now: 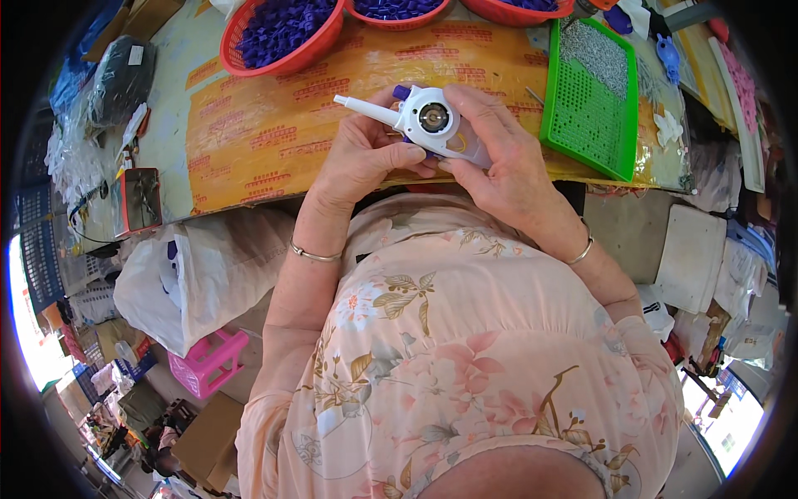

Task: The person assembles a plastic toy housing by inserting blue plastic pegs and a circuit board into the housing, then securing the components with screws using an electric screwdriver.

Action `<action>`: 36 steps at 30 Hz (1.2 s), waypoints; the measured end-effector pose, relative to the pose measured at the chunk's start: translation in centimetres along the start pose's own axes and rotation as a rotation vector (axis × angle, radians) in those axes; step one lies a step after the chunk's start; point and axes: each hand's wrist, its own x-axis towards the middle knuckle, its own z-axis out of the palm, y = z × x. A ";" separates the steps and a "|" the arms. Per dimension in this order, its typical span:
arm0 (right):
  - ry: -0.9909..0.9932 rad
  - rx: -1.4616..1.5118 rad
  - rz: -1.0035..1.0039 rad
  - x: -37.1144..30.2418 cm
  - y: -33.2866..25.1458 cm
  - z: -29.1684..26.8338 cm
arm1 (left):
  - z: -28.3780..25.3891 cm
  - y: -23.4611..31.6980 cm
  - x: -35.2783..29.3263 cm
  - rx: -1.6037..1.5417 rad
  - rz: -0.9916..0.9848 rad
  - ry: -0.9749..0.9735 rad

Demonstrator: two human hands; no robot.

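Holding a small white plastic toy piece with a round metal-centred disc and a thin white nozzle [426,123] in both hands, just above the near edge of the surface covered in yellow-orange printed sheeting [266,133]. Left hand [362,154] curling closed around the piece's left and underside, thumb lying along the lower edge, nozzle sticking out past the fingers toward the left. Right hand [499,162] closing over the right side, fingers arching across the top, thumb pressing near the lower right; a bit of purple plastic peeking out at the top left of the piece. Thin metal bangles showing on both wrists.

Sitting beyond the hands: a red plastic mesh basket heaped with purple plastic parts [283,33], a second red basket of purple parts [397,12] just beside it, and the rim of a third [515,10]. Lying to the right, close to the right hand: a green perforated plastic tray [586,125] carrying a pile of small grey metal pins at its far end. Standing at the left edge of the surface: a small open red-rimmed box [137,200]. Hanging below the surface on the left: a white plastic bag [204,274], with a pink plastic stool [208,362] on the floor beneath.
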 end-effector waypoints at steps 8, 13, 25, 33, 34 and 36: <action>0.005 -0.017 -0.004 -0.1 -0.7 -0.2 | 0.1 0.1 -0.2 -0.014 0.011 -0.022; -0.003 -0.033 0.011 -0.1 -0.7 -0.1 | 0.3 0.2 -0.2 -0.021 0.025 -0.036; -0.030 -0.081 -0.005 0.0 -0.2 0.5 | 1.0 0.1 0.1 0.073 0.083 0.049; -0.010 -0.071 -0.025 0.2 0.3 1.2 | 1.2 0.2 0.3 0.166 0.092 0.109; 0.018 -0.072 -0.035 0.1 0.5 1.3 | 1.1 0.1 0.3 0.185 0.100 0.106; 0.047 -0.075 -0.052 -0.1 0.6 1.6 | 1.1 0.0 0.2 0.189 0.116 0.102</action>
